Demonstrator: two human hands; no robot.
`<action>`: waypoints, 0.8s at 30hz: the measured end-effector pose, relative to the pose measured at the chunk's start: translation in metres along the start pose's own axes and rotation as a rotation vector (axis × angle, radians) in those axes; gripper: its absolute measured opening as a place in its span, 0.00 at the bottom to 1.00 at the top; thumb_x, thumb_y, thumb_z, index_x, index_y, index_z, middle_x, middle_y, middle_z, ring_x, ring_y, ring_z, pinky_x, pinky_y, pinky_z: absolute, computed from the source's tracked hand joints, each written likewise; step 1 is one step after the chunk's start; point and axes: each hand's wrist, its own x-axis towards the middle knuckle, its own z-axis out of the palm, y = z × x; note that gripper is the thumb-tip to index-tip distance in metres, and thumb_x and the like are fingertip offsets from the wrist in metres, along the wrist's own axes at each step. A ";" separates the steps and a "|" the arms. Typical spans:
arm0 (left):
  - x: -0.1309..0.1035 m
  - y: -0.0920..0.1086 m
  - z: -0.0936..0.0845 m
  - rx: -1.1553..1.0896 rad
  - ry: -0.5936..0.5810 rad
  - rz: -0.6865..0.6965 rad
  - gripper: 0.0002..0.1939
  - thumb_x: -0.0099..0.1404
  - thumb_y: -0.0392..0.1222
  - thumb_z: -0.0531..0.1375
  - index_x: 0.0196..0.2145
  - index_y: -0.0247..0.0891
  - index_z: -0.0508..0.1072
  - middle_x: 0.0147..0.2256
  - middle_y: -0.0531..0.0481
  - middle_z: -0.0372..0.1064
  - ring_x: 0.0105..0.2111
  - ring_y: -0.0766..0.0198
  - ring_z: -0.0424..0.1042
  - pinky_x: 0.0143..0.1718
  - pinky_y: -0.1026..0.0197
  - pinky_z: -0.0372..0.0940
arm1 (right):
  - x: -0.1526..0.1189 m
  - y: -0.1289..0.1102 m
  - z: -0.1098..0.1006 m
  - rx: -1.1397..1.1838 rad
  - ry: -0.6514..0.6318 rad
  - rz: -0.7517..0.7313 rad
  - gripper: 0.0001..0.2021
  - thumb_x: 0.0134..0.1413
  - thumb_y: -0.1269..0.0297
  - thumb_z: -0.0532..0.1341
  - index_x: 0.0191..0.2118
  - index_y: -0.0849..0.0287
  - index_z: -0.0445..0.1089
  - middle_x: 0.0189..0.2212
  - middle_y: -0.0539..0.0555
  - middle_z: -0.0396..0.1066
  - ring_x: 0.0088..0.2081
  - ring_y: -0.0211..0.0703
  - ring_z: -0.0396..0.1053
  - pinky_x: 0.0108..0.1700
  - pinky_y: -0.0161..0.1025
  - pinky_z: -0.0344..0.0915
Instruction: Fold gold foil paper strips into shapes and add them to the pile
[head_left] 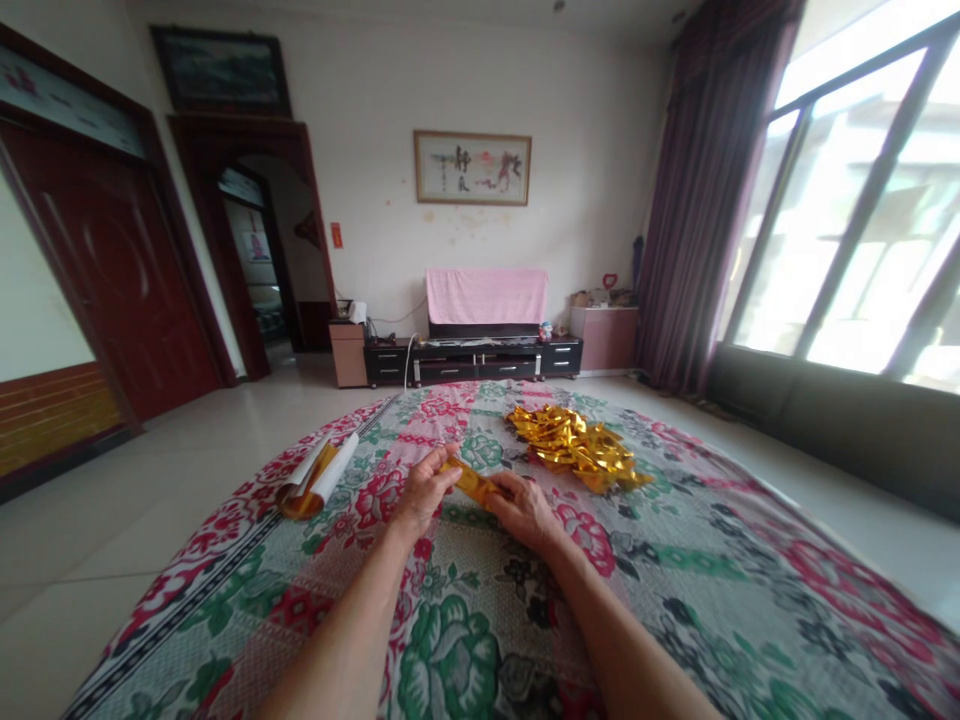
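Note:
A narrow strip of shiny gold foil (pixel 474 485) is stretched between my two hands above the flowered cloth. My left hand (pixel 426 490) pinches its left end between thumb and fingers. The right end is gripped by my right hand (pixel 525 508), fingers curled over it. Beyond my right hand, a heap of folded gold foil pieces (pixel 577 445) lies on the cloth. To the left of my left hand rests a curled roll of gold and white sheet (pixel 319 478).
The flowered cloth (pixel 450 650) covers a round-edged surface below my hands. Farther back stand a low black cabinet (pixel 480 368) with a pink cloth (pixel 486 297) above it. A purple curtain (pixel 690 200) and windows are on the right, a red door (pixel 120 260) on the left.

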 end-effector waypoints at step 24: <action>0.002 -0.002 0.009 -0.122 0.044 -0.037 0.28 0.45 0.40 0.65 0.46 0.35 0.69 0.28 0.54 0.67 0.21 0.74 0.63 0.22 0.71 0.59 | 0.001 -0.001 0.001 0.145 -0.024 0.034 0.13 0.50 0.63 0.52 0.20 0.61 0.66 0.15 0.46 0.58 0.20 0.31 0.55 0.24 0.29 0.50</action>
